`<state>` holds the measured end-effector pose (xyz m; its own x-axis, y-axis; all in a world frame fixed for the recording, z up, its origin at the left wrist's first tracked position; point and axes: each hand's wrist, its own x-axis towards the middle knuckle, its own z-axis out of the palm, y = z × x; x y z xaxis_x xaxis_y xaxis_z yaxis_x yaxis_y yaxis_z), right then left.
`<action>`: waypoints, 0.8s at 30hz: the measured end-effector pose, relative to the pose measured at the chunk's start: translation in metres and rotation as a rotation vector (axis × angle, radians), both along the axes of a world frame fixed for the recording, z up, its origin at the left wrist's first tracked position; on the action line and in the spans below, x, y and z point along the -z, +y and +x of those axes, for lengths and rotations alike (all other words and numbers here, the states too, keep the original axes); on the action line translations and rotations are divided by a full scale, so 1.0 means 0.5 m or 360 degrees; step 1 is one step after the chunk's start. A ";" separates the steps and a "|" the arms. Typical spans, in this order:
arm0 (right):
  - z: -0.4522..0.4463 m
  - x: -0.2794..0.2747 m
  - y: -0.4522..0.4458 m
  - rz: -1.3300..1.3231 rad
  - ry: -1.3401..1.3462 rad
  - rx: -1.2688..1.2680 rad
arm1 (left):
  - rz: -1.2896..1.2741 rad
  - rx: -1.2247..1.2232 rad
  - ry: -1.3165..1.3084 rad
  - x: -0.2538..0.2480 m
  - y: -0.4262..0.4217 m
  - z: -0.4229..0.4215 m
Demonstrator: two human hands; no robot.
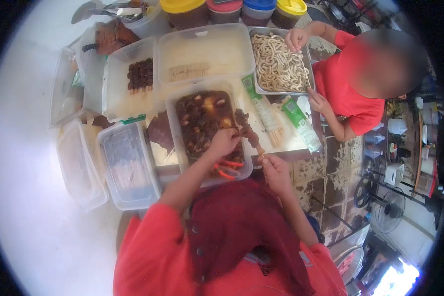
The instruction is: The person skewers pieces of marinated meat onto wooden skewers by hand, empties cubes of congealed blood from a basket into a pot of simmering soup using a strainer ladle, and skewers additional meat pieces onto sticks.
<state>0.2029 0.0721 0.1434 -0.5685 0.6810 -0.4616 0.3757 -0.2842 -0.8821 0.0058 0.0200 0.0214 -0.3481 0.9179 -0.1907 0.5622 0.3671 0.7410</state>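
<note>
A skewer with dark marinated meat (250, 134) is held over the right edge of a plastic tub (173, 129) of dark meat in sauce. The fingers of my right hand (276, 172) are closed round the stick's lower end. My left hand (225, 142) is at the side of the meat, above the tub, its fingers pinched together; whether they grip the meat or only touch it is hard to tell. Red-orange handles (228, 168) lie in the tub's near end. Right of the tub are two green-labelled packs of sticks (262, 111) (300, 123).
A co-worker in red (330, 66) reaches over a metal tray (307, 59) of pale, coiled pieces at the right. Behind the tub is a large plastic container (202, 49); another, with finished skewers (140, 75), stands left. Two empty-looking boxes (128, 165) (81, 167) sit front left.
</note>
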 end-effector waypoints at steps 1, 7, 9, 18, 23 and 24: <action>0.001 -0.001 0.000 -0.0002 0.0004 -0.0001 | 0.0073 -0.0125 -0.0198 0.004 0.003 -0.007; 0.012 0.004 -0.009 0.0182 -0.0031 -0.0051 | 0.0143 -0.0948 -0.2147 -0.013 -0.006 -0.063; 0.013 0.005 -0.013 0.0216 -0.0071 -0.0061 | 0.0161 -0.0986 -0.2209 0.002 -0.014 -0.077; 0.019 -0.009 -0.025 0.0084 -0.0054 -0.0011 | 0.0343 -0.0871 -0.2348 -0.042 0.029 -0.118; 0.024 0.009 -0.032 0.0327 -0.0025 -0.0107 | 0.0525 -0.0940 -0.2564 -0.055 0.028 -0.100; 0.027 0.016 -0.033 0.0287 0.0005 -0.0118 | 0.0572 -0.0973 -0.2555 -0.060 0.029 -0.093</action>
